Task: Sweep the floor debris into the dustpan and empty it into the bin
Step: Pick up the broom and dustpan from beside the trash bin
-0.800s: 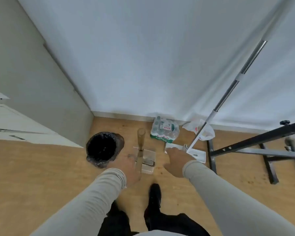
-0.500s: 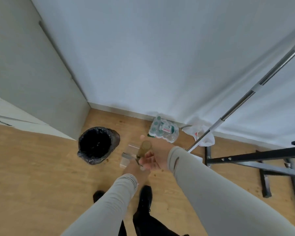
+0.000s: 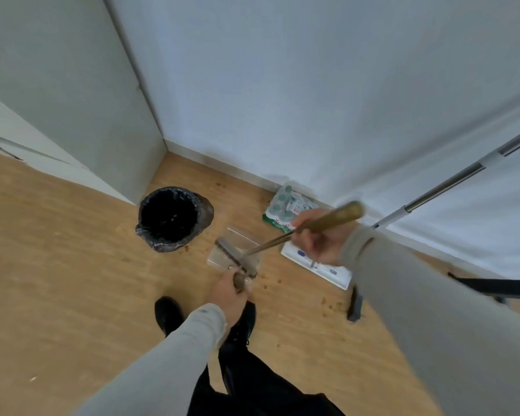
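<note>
Head view: the right hand (image 3: 318, 238) grips a brown-handled broom (image 3: 318, 225), its head over the clear plastic dustpan (image 3: 233, 250). The left hand (image 3: 230, 295) grips the dustpan's handle. Brown crumbs (image 3: 324, 301) dot the wood floor (image 3: 72, 280); the black-lined bin (image 3: 170, 217) stands nearby. Best to hold the pan flat and sweep with short strokes.

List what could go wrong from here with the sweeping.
1. The brown crumbs lie right of the clear dustpan, so strokes of the broom may scatter them.
2. The mop head beside the right hand could snag the broom.
</note>
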